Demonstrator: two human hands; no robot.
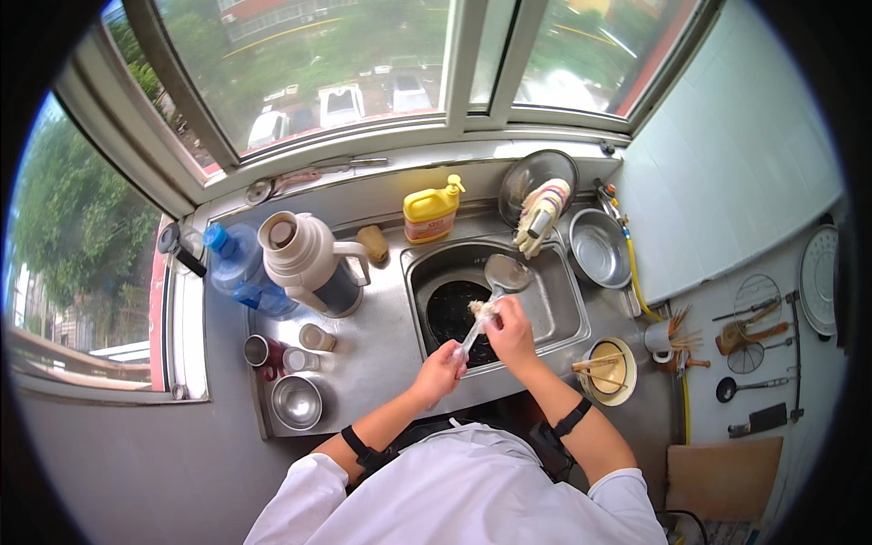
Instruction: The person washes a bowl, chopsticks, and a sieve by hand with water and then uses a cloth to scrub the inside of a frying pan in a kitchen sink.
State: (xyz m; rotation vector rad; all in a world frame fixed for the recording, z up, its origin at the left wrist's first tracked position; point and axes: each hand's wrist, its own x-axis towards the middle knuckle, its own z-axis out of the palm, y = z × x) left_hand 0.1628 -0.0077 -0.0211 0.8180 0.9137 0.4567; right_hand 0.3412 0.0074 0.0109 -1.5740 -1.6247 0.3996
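Note:
My left hand grips the handle end of a metal spatula, whose broad head points away from me over the sink. Pinched in my right hand is a small pale scrubbing cloth, pressed against the spatula's handle. Beneath them, a dark round pan or basin sits in the left part of the sink; its exact kind is hard to tell.
A yellow pump bottle stands behind the sink. Left are a thermos jug, a water bottle, cups and a metal bowl. Right are a metal basin and a bowl with chopsticks. Gloves lie against a lid.

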